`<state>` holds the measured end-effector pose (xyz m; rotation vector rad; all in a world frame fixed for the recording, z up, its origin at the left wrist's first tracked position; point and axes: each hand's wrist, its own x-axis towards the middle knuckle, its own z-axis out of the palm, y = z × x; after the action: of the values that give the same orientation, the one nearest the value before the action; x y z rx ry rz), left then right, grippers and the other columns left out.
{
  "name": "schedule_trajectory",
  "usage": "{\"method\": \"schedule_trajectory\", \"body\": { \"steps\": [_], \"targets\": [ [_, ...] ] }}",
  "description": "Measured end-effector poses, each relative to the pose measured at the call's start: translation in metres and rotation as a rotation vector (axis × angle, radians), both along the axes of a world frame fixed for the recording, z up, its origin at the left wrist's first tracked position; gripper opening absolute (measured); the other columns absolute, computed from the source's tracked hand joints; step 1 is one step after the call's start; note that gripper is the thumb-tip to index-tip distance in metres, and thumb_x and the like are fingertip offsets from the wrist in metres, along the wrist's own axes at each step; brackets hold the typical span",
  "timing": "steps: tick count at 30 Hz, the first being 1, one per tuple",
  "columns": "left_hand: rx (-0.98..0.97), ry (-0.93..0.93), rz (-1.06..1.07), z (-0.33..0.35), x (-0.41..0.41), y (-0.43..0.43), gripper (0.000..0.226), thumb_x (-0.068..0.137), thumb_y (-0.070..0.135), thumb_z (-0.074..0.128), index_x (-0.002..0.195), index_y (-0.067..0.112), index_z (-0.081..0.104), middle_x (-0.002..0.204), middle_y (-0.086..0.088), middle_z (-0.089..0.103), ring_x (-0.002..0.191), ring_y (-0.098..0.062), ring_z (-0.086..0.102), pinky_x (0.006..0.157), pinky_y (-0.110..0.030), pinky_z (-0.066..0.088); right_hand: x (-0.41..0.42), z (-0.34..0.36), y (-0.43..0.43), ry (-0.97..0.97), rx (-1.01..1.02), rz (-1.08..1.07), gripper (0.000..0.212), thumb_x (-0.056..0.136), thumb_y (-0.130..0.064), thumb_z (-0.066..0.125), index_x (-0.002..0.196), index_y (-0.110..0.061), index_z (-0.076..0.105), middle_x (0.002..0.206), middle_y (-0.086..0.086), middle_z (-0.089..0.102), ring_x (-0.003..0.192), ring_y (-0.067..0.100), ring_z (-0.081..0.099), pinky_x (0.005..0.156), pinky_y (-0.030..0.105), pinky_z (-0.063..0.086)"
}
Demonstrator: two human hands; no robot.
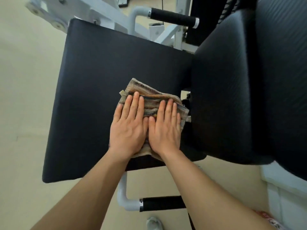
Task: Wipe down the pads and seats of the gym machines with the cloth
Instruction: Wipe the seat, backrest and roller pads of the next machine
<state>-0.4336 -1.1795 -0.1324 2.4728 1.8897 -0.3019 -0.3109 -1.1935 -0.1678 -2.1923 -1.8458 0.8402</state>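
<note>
Pale beige flooring [25, 97] fills the left side and the bottom of the view, with a white machine frame [106, 15] showing at the top behind the upholstery. Largest of all is the black seat [103, 77], a broad flat pad that spans the centre, and against its right edge rises a black back pad [240, 88] with a ribbed texture. Two black handle grips stick out from white tubing, one at the top [172, 16] and one below the seat [163, 203]. Bare forearms come up from the bottom edge to the middle of the seat. On the seat's right half, near the back pad, lies a folded cloth [156, 100], striped in faded tan, grey and orange. Left hand [128, 127] lies flat on the cloth's left part, fingers straight and close together, palm pressing down without gripping. Right hand [164, 128] lies flat just beside it on the right part, fingers extended the same way, the thumbs almost touching. A white shoe [153, 223] shows on the floor at the bottom edge
</note>
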Motion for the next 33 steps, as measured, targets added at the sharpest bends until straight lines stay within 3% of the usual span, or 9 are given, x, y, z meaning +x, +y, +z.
{"method": "schedule_trajectory", "body": {
  "steps": [11, 13, 15, 17, 21, 23, 25, 29, 33],
  "targets": [
    [-0.016, -0.004, -0.047, -0.008, 0.048, 0.208, 0.064, 0.104, 0.046, 0.013, 0.159, 0.015, 0.014, 0.167, -0.006, 0.011, 0.155, -0.023, 0.008, 0.125, -0.043, 0.008, 0.034, -0.009, 0.199, -0.043, 0.063, -0.200, 0.070, 0.100, -0.046, 0.022, 0.160, -0.012, 0.007, 0.169, 0.012, 0.001, 0.156, 0.027, -0.001, 0.126, 0.044, 0.000],
    [-0.025, 0.010, -0.072, -0.008, 0.053, 0.236, 0.060, 0.104, 0.045, 0.016, 0.154, 0.016, 0.030, 0.163, -0.007, 0.028, 0.152, -0.025, 0.021, 0.123, -0.044, 0.015, 0.046, -0.007, 0.233, -0.051, 0.030, -0.204, 0.064, 0.100, -0.046, 0.023, 0.156, -0.015, 0.029, 0.165, 0.011, 0.023, 0.153, 0.027, 0.016, 0.124, 0.045, 0.007],
    [0.006, 0.017, -0.085, -0.008, 0.060, 0.252, 0.051, 0.103, 0.042, 0.021, 0.134, 0.017, 0.053, 0.141, -0.008, 0.055, 0.133, -0.028, 0.046, 0.113, -0.043, 0.028, 0.052, -0.003, 0.252, -0.060, 0.014, -0.197, 0.056, 0.101, -0.046, 0.022, 0.136, -0.016, 0.054, 0.144, 0.011, 0.052, 0.136, 0.028, 0.043, 0.116, 0.046, 0.022],
    [0.049, -0.024, -0.051, -0.006, 0.061, 0.247, 0.045, 0.104, 0.039, 0.025, 0.119, 0.016, 0.060, 0.124, -0.009, 0.063, 0.119, -0.029, 0.053, 0.109, -0.043, 0.033, 0.048, 0.000, 0.243, -0.111, 0.052, -0.169, 0.051, 0.101, -0.045, 0.022, 0.125, -0.016, 0.058, 0.131, 0.010, 0.059, 0.124, 0.028, 0.050, 0.113, 0.047, 0.028],
    [0.101, -0.075, 0.081, -0.001, 0.038, 0.200, 0.051, 0.106, 0.036, 0.028, 0.153, 0.019, 0.036, 0.161, -0.010, 0.032, 0.151, -0.027, 0.024, 0.123, -0.047, 0.018, 0.025, 0.007, 0.211, -0.092, 0.119, -0.048, 0.065, 0.100, -0.046, 0.021, 0.153, -0.009, 0.028, 0.161, 0.013, 0.029, 0.151, 0.032, 0.020, 0.125, 0.049, 0.010],
    [0.089, -0.059, 0.143, 0.006, 0.021, 0.186, 0.053, 0.107, 0.036, 0.030, 0.157, 0.022, 0.025, 0.166, -0.006, 0.018, 0.154, -0.023, 0.014, 0.124, -0.047, 0.012, 0.011, 0.015, 0.212, -0.029, 0.078, 0.100, 0.069, 0.101, -0.046, 0.018, 0.159, -0.009, 0.012, 0.168, 0.011, 0.009, 0.156, 0.029, 0.002, 0.126, 0.047, 0.001],
    [0.111, -0.047, 0.214, 0.012, 0.008, 0.188, 0.052, 0.107, 0.032, 0.034, 0.157, 0.021, 0.026, 0.166, -0.005, 0.018, 0.154, -0.022, 0.014, 0.124, -0.047, 0.012, -0.002, 0.022, 0.224, 0.051, 0.089, 0.222, 0.067, 0.102, -0.046, 0.019, 0.159, -0.012, 0.009, 0.169, 0.008, 0.007, 0.156, 0.027, -0.001, 0.126, 0.047, -0.001],
    [0.129, -0.050, 0.313, 0.016, -0.007, 0.223, 0.049, 0.105, 0.029, 0.037, 0.153, 0.017, 0.035, 0.163, -0.006, 0.028, 0.153, -0.024, 0.019, 0.122, -0.049, 0.011, -0.013, 0.032, 0.264, 0.132, 0.134, 0.325, 0.056, 0.101, -0.044, 0.031, 0.151, -0.018, 0.033, 0.155, 0.005, 0.038, 0.142, 0.025, 0.033, 0.120, 0.046, 0.019],
    [0.141, -0.052, 0.410, 0.018, -0.001, 0.250, 0.042, 0.103, 0.030, 0.035, 0.140, 0.014, 0.048, 0.150, -0.008, 0.044, 0.147, -0.028, 0.028, 0.122, -0.051, 0.013, -0.004, 0.043, 0.304, 0.132, -0.004, 0.503, 0.045, 0.104, -0.042, 0.030, 0.135, -0.014, 0.047, 0.133, 0.013, 0.055, 0.118, 0.035, 0.056, 0.092, 0.047, 0.041]
  ]
}}
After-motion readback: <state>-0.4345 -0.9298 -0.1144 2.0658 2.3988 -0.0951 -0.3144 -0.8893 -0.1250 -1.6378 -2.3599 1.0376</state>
